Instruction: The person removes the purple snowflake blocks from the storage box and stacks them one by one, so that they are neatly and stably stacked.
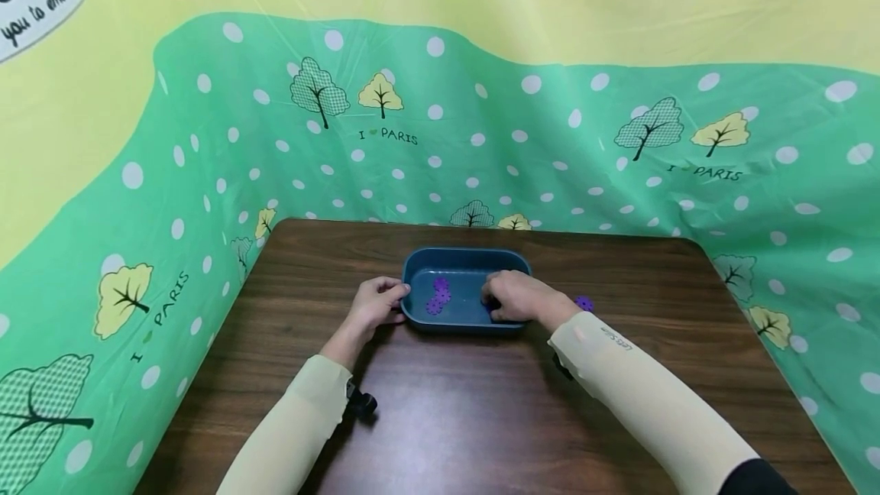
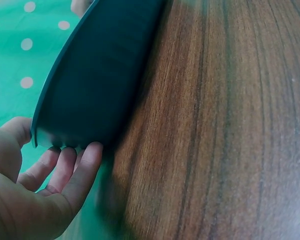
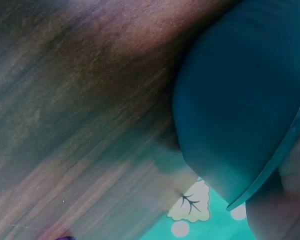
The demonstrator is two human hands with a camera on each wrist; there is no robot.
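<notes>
1. Out on our left, the left hand point(image 1: 374, 305) sat at the left end of the blue tray point(image 1: 419, 266), thumb up on the rim and fingers point(image 2: 72, 172) loosely curled against the outer wall, so we were grasping that end of the tray and steadying it on the worktop point(image 1: 481, 403).

2. Inside the tray we had a small cluster of purple gear pieces point(image 1: 437, 296) lying on the floor of the left half. We judged that much of the gathering done.

3. Moving right, the right hand point(image 1: 519, 296) came in over the tray's right end with its fingers bent down into the tray. Whether they were pinching a piece or had just let one go, we could not tell: the back of the hand covered them.

4. Further right, one purple piece point(image 1: 583, 302) lay out on the worktop just beside the tray, apart from both hands. We reckoned it was what was left to collect.

5. What we couldn't make out:
   - The right wrist view showed only the tray's outer wall point(image 3: 230, 115), blurred, with a bit of hand at the corner.
   - The left wrist view gave the tray's side and wood grain, nothing of the inside.
   - The exact count of pieces in the cluster stayed too small to read.
   - Anything under the right hand was hidden.
</notes>
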